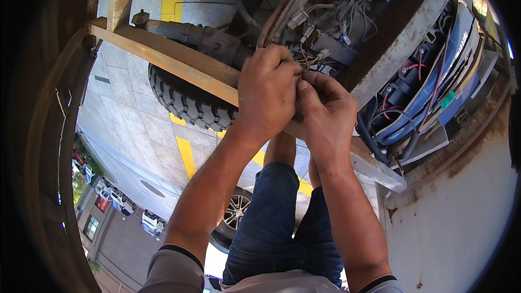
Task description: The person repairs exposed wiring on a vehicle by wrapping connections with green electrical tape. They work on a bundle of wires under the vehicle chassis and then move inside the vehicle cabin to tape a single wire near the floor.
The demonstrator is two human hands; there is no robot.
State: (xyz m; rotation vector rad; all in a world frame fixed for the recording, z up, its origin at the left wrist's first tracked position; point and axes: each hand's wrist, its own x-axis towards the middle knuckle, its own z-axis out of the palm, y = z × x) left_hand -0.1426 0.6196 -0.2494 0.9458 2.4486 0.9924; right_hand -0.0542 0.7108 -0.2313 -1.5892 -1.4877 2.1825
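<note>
the thin wire sat pinched between both hands, just below the wiring bundle. the left hand had its fingers curled shut on it; the right hand clamped it with thumb and forefinger together. below the bundle ran a rusty beam and a knobby tyre — connectors hung loose, so the work looked unfinished.
</note>
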